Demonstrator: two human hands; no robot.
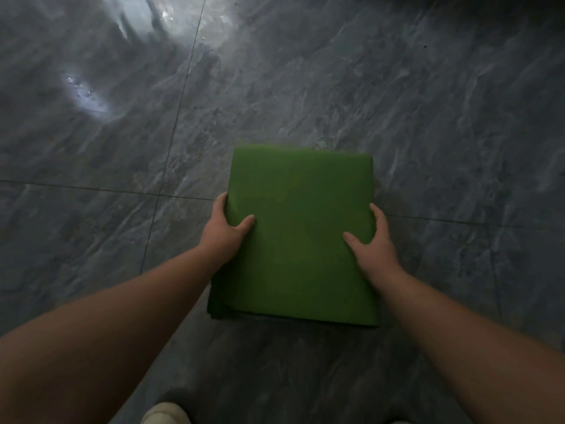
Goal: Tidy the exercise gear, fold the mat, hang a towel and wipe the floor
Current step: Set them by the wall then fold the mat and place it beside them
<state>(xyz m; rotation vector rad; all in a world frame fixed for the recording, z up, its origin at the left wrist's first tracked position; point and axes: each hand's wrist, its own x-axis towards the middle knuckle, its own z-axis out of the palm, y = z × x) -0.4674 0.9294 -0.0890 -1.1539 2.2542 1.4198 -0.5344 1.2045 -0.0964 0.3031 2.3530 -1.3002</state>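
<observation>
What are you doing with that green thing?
A person is holding a folded green mat with both hands, one on each side. The left hand grips the left edge, thumb on top and fingers tucked under. The right hand grips the right edge the same way. The mat is already folded into a neat square stack, with layered edges showing at the near side. Below it is a shiny grey tiled floor, and the toe of a pale shoe shows at the bottom.
</observation>
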